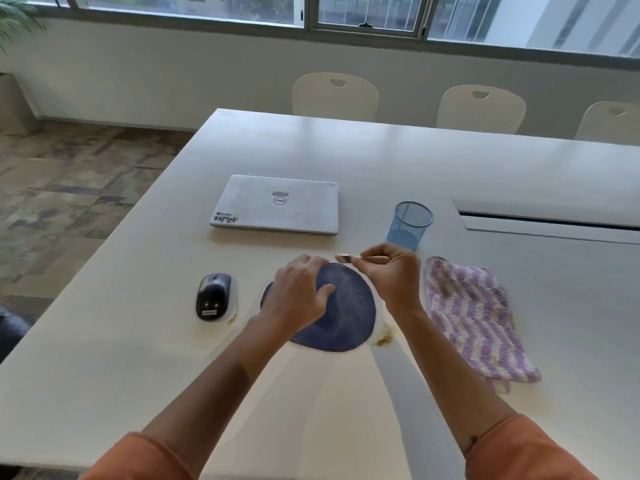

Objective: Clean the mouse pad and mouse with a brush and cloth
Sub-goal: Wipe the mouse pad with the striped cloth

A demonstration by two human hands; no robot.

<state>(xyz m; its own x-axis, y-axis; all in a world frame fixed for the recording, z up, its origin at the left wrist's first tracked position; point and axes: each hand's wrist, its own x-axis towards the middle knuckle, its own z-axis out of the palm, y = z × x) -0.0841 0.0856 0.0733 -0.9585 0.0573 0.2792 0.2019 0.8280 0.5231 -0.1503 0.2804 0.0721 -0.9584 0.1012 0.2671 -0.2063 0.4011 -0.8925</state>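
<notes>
A round dark-blue mouse pad [346,317] lies on the white table [311,393] near the front. My left hand [298,292] rests on the pad's left part, fingers spread flat and thumb pointing right. My right hand [391,271] grips a small brush [346,259] by its handle, with the bristles over the pad's far edge. A black and grey mouse [213,296] sits to the left of the pad, apart from both hands. A purple and white striped cloth [474,317] lies to the right of my right hand.
A shut white laptop [277,204] lies behind the pad. A blue mesh cup [410,223] stands behind my right hand. Yellowish crumbs [384,337] lie beside the pad's right edge and by the mouse. Three white chairs [334,95] line the far table edge.
</notes>
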